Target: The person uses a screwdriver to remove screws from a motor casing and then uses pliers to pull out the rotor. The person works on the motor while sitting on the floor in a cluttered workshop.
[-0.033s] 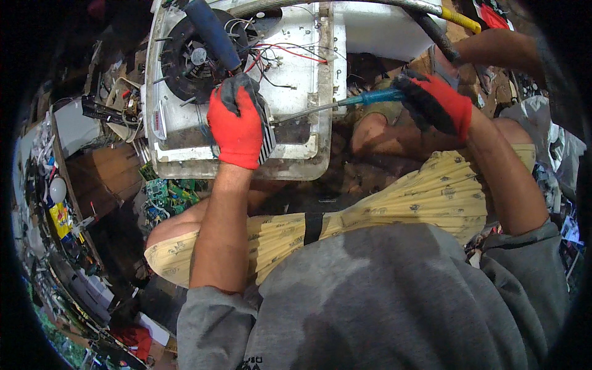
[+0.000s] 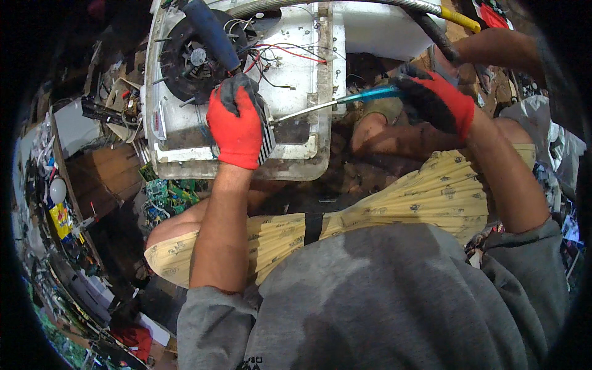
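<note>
My left hand (image 2: 235,126), in a red glove with dark fingertips, is closed round a finned metal part (image 2: 267,140) with black and pale stripes. Most of that part is hidden under the glove. In my right hand (image 2: 435,102), gloved the same way, is a screwdriver (image 2: 376,93) with a clear blue handle. Its long shaft points left, and the tip meets the finned part's right side. Both hands are over a dirty white appliance panel (image 2: 302,37). On this panel sits a round black fan housing (image 2: 176,55) with loose red, black and white wires (image 2: 290,54).
A thick blue rod (image 2: 213,34) slants over the fan housing. A grey hose with a yellow end (image 2: 461,18) crosses the top. Green circuit boards (image 2: 159,192) lie left of my knee. Another person's arm (image 2: 499,49) reaches in at upper right, near plastic bags (image 2: 549,120).
My right hand has shifted very slightly up and to the right, and the screwdriver's angle and shine differ a little. My left hand stays in place on the finned part.
</note>
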